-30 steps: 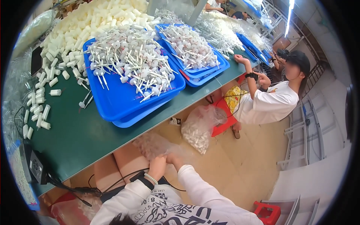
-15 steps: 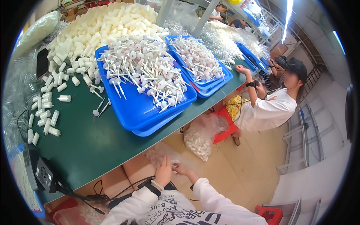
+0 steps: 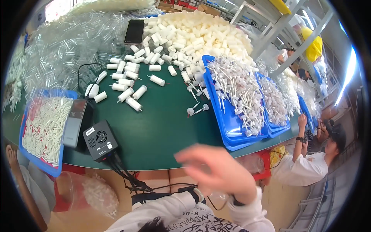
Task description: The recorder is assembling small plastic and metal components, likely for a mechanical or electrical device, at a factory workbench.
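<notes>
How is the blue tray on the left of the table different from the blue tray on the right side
The left blue tray overhangs the near edge of the green table; the right blue tray lies farther in, though its near corner also pokes over the edge. The left one holds plain thin white sticks lying flat, the right one white stemmed pieces with round heads, heaped higher. The left is single; the right sits on another tray. Both are blue and rectangular.

Blurred right hand raised at 6 o'clock over near edge of green worktop, open, fingers spread pointing to 9 o'clock, holding nothing. Nearest things: two small white plastic stemmed caps lying loose on worktop at 12 o'clock from hand, just beside long blue plastic tray heaped with same white stemmed pieces.
</notes>
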The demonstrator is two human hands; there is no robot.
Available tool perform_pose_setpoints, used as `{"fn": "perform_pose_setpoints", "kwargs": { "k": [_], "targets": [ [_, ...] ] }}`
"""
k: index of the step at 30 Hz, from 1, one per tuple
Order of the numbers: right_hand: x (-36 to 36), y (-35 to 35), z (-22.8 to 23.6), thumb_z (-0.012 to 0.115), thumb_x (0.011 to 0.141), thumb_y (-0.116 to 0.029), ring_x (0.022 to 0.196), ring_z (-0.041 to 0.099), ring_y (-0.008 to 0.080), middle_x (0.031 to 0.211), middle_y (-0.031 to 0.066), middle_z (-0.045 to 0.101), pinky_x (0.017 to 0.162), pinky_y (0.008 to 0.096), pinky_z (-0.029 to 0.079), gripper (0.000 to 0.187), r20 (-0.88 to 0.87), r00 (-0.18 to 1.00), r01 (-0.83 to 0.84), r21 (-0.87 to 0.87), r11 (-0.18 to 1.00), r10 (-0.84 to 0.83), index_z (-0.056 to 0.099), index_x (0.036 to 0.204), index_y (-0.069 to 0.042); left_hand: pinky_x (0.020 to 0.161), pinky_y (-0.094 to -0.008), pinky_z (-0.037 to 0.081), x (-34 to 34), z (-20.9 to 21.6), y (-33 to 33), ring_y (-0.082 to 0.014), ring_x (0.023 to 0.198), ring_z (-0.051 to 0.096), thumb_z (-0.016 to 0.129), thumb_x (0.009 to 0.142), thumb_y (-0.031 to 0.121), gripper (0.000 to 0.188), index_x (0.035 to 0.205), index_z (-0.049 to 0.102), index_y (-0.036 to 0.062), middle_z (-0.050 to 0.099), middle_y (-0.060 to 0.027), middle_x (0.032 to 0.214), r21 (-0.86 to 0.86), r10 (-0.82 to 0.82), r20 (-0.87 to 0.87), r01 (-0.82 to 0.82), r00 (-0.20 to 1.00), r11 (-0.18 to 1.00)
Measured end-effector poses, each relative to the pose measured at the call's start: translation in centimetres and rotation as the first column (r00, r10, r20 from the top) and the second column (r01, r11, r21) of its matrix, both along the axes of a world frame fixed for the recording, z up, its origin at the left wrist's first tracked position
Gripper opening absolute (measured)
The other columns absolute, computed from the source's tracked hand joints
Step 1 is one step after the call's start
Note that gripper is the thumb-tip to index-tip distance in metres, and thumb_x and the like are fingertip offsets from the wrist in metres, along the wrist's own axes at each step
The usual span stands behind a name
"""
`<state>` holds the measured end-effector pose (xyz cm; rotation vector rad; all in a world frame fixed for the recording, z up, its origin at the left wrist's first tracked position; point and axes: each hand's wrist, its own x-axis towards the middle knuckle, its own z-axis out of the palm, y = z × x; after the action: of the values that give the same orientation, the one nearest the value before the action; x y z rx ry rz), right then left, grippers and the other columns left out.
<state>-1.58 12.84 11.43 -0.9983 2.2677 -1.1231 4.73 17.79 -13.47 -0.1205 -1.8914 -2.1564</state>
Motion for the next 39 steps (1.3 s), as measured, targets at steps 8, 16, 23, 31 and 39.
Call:
{"fn": "perform_pose_setpoints", "kwargs": {
  "k": [8,16,23,31,39],
  "targets": [
    [-15.1,-13.5,-8.0,0.055,0.075,-0.014,0.097,0.054,0.0357,0.11,0.0207,0.046,0.075,0.0419,0.048,0.035,-0.533,0.756,0.596,0.323,0.735,-0.379,0.045,0.107,-0.004,0.09,-0.0377,0.04,-0.4,-3.5,-1.4,-0.038,0.104,0.049,0.062,0.069,0.015,0.051,0.117,0.049,0.0026,0.048,-0.022,0.117,-0.219,-0.455,-0.021,0.44,0.89,0.871],
    [-8.5,-8.7,-3.6,0.062,0.072,-0.021,0.076,0.058,0.0276,0.074,0.0095,0.061,0.071,0.0397,0.042,0.021,-0.664,0.689,0.412,0.029,0.911,-0.29,0.058,0.087,-0.007,0.086,-0.0425,0.041,-1.5,-4.1,-2.5,-0.0392,0.099,0.049,0.058,0.071,0.013,0.045,0.112,0.048,-0.0008,0.052,-0.0237,0.107,-0.313,-0.258,-0.096,0.217,0.961,0.925],
    [0.6,2.2,-1.8,0.071,0.064,-0.008,0.07,0.053,0.0155,0.075,0.0049,0.062,0.067,0.0262,0.042,0.03,-0.407,0.795,0.384,-0.238,0.892,-0.451,0.061,0.091,-0.004,0.051,-0.0227,0.042,0.6,11.5,-9.7,-0.0121,0.053,0.056,0.058,0.079,0.006,0.014,0.09,0.058,-0.003,0.058,-0.0075,0.066,-0.051,-0.262,0.207,0.278,0.943,0.959],
    [1.9,8.2,-2.4,0.072,0.062,-0.004,0.073,0.055,0.0141,0.08,0.0061,0.062,0.068,0.0248,0.044,0.028,-0.198,0.909,0.291,-0.329,0.898,-0.367,0.064,0.089,-0.002,0.067,-0.0213,0.047,-0.1,17.2,-11.4,-0.0111,0.081,0.056,0.053,0.079,-0.007,0.037,0.115,0.042,-0.0042,0.056,-0.008,0.092,0.683,-0.058,-0.016,0.053,0.998,0.729],
    [2.4,14.0,-4.1,0.072,0.062,0.002,0.076,0.057,0.0121,0.083,0.0068,0.062,0.067,0.0245,0.045,0.032,0.231,0.943,0.329,-0.521,0.788,-0.241,0.062,0.092,0.003,0.072,-0.0234,0.049,-0.1,15.7,-9.2,-0.0131,0.086,0.059,0.066,0.074,-0.004,0.023,0.095,0.056,-0.0036,0.06,-0.0084,0.089,0.48,-0.349,0.037,0.29,0.936,0.828]
  ]
}}
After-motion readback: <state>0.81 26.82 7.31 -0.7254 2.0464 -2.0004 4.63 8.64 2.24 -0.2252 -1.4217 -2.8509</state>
